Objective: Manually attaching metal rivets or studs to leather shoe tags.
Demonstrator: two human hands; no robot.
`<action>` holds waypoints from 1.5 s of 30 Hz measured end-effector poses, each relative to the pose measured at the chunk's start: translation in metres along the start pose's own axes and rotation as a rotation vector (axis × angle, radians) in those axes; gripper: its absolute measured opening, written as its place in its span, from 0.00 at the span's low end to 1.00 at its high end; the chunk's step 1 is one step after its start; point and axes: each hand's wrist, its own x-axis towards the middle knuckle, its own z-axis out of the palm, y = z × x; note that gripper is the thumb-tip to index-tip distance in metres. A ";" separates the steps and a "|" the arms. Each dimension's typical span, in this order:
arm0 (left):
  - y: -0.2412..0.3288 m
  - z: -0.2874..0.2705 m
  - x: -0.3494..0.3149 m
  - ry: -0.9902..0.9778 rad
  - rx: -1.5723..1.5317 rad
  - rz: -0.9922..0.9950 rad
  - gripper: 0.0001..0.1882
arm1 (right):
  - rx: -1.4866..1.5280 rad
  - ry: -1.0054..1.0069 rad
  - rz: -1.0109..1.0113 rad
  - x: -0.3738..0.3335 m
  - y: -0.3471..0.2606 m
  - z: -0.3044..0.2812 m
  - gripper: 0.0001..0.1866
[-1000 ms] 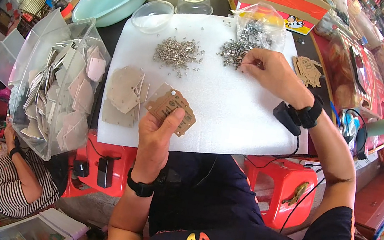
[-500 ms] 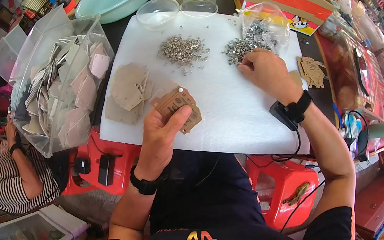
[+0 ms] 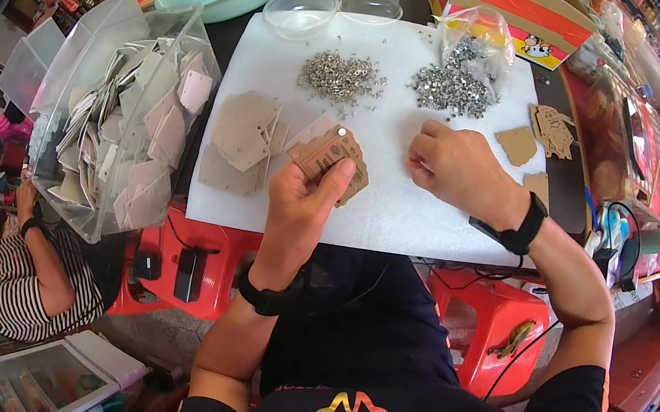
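The right hand, fingers curled in, though whether around a piece I cannot tell, has drawn back from the silvery metal pile ahead toward the left hand, which grips the brown cards, so reaching there seems finished for now.

The left hand is pinching, thumb uppermost. The right hand is holding its fingers curled, palm down, forearm slanting inward.

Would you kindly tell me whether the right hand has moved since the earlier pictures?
Yes: the right hand has drawn back from the right metal pile, toward the near edge of the sheet.
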 end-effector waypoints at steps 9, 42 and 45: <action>-0.005 0.006 0.002 -0.005 0.061 0.040 0.14 | 0.024 -0.031 0.085 -0.002 0.003 -0.001 0.08; 0.043 -0.021 0.034 0.249 1.555 0.817 0.05 | -0.318 0.114 -0.156 0.050 -0.053 0.001 0.03; 0.045 -0.027 0.039 0.139 1.689 0.784 0.05 | -0.300 0.093 -0.137 0.049 -0.051 0.006 0.04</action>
